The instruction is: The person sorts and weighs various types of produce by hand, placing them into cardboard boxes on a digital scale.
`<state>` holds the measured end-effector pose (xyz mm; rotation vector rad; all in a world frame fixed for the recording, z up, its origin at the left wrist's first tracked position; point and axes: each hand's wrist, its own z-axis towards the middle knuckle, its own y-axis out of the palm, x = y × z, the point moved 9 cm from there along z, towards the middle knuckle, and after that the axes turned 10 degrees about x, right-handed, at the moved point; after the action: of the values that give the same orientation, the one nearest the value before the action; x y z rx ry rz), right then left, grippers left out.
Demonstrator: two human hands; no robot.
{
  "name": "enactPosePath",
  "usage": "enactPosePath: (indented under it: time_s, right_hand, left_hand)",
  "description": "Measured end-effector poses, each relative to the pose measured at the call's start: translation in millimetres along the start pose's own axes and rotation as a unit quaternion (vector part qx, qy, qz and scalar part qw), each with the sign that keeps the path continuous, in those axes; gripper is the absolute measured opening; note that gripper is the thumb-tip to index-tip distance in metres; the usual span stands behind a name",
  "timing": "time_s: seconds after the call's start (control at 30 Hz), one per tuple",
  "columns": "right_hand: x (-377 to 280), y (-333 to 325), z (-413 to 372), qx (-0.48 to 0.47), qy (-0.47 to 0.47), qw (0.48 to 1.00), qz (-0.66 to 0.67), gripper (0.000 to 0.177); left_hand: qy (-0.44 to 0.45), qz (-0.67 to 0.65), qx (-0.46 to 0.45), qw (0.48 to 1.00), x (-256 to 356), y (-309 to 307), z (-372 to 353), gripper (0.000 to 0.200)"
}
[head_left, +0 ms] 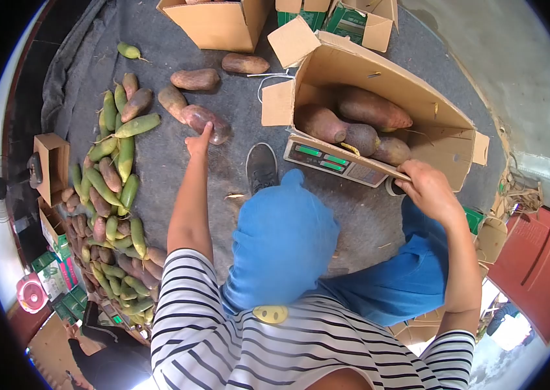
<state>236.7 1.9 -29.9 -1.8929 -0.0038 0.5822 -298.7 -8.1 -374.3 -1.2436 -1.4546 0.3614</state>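
My left hand [199,140] reaches out to a purple-brown radish [213,125] on the dark floor cloth, one finger lying on it and the others largely hidden beside it. My right hand [426,186] grips the near edge of an open cardboard box [441,133]. Several big dark radishes [374,109] lie inside that box. Under it stands a scale [332,160] with green lit displays. Close to my left hand are a brownish radish [172,103] touching the first one, another radish [195,79] beyond, and a third [245,63] near the box flap.
A long pile of green and reddish radishes [107,188] covers the left side. More cardboard boxes [219,23] stand at the top. My shoe [262,166] is beside the scale. Another person [109,354] in dark clothing is at the lower left, near a pink fan [31,292].
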Motion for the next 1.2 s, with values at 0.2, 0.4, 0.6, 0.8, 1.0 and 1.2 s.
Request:
enactPosePath:
  time_s: [0.2, 0.4, 0.6, 0.8, 1.0, 1.2]
  right_hand:
    - [2, 3, 2, -0.002, 0.006, 1.0, -0.003, 0.018]
    - [-1, 1, 4, 0.008, -0.001, 1.0, 0.006, 0.019]
    - [6, 2, 0, 0.005, -0.009, 1.0, 0.0, 0.018]
    - [10, 4, -5, 0.025, -0.023, 0.999, -0.007, 0.02]
    - [10, 3, -8, 0.042, -0.035, 0.998, 0.0, 0.02]
    - [11, 6, -12, 0.039, -0.031, 0.999, -0.019, 0.018]
  left_hand:
    - [-0.141, -0.149, -0.065, 0.977, 14, 38, -11, 0.108]
    - [-0.166, -0.207, -0.094, 0.96, 32, 54, -24, 0.09]
    - [-0.194, -0.202, -0.273, 0.92, -5, 57, -53, 0.073]
    - [-0.142, -0.397, -0.357, 0.834, 22, -10, -148, 0.061]
    - [0.24, -0.428, -0.311, 0.814, 207, -153, -241, 0.094]
    - [0.576, -0.191, -0.33, 0.723, 358, -160, -403, 0.088]
